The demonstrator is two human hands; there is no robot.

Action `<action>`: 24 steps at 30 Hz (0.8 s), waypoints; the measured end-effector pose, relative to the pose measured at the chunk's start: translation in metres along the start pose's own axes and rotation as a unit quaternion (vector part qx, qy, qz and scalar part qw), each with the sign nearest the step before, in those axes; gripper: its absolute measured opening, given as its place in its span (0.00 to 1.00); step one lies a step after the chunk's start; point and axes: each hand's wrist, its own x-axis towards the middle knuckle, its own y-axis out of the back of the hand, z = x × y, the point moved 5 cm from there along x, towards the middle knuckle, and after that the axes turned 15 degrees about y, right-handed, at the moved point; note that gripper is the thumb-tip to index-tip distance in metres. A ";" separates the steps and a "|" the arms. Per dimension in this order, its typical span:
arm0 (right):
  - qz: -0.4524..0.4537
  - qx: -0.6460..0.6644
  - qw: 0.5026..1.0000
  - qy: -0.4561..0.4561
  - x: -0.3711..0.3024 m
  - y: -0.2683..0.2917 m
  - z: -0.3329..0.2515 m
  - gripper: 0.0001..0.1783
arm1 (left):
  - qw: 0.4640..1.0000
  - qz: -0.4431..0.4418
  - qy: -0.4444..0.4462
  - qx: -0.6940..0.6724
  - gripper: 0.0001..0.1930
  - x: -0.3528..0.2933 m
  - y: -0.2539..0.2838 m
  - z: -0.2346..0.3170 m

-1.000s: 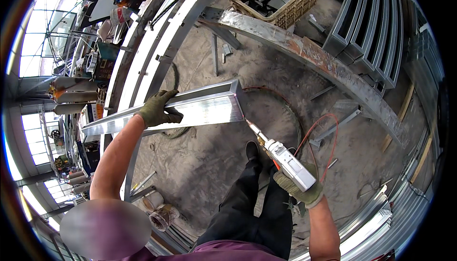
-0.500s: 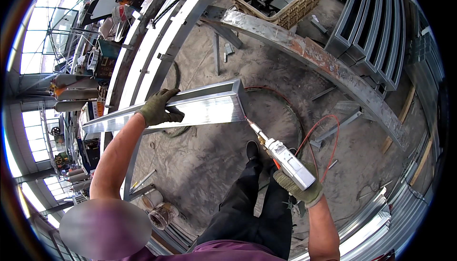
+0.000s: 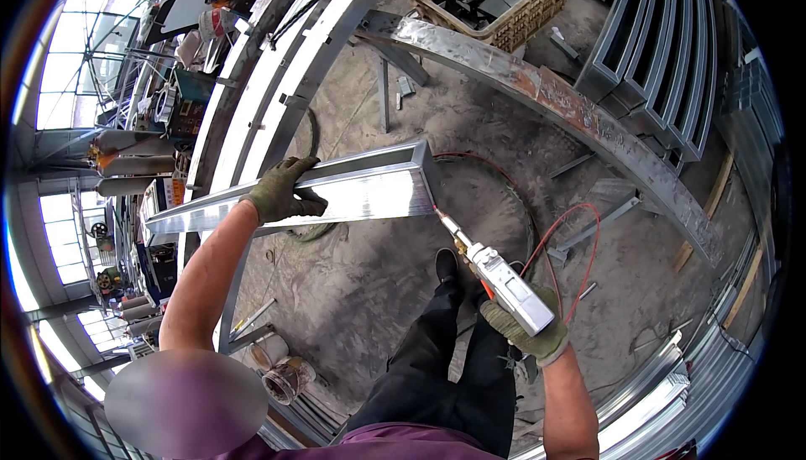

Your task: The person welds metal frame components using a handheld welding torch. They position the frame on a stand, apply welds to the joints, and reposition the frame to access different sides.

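Note:
My left hand, in an olive work glove, grips the near upper edge of a long silvery metal frame. Its fingers wrap over that edge, and the thumb lies against the shiny side face. The frame rests across metal beams on the left, its squared end pointing right. My right hand, gloved alike, is closed around a white welding gun with a boxy body and a narrow nozzle. The nozzle tip meets the lower corner of the frame's right end, or is very near it. A red cable loops beside the gun.
A curved, rust-marked beam arcs across the far side. Behind it stands a cream plastic crate of dark offcuts. Curved metal frames are stacked at far right, with long profiles below. Buckets sit at lower left.

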 end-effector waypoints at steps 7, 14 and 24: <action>-0.010 0.001 1.000 -0.005 -0.005 -0.004 0.017 0.20 | 1.000 -0.016 0.012 -0.003 0.55 -0.002 0.002 0.003; -0.015 0.013 0.997 -0.075 -0.007 -0.003 0.023 0.21 | 1.000 0.002 -0.013 0.004 0.57 0.002 -0.001 0.000; 0.016 0.038 0.997 -0.058 -0.010 -0.002 0.017 0.20 | 0.999 0.023 -0.022 0.009 0.54 0.000 -0.001 -0.001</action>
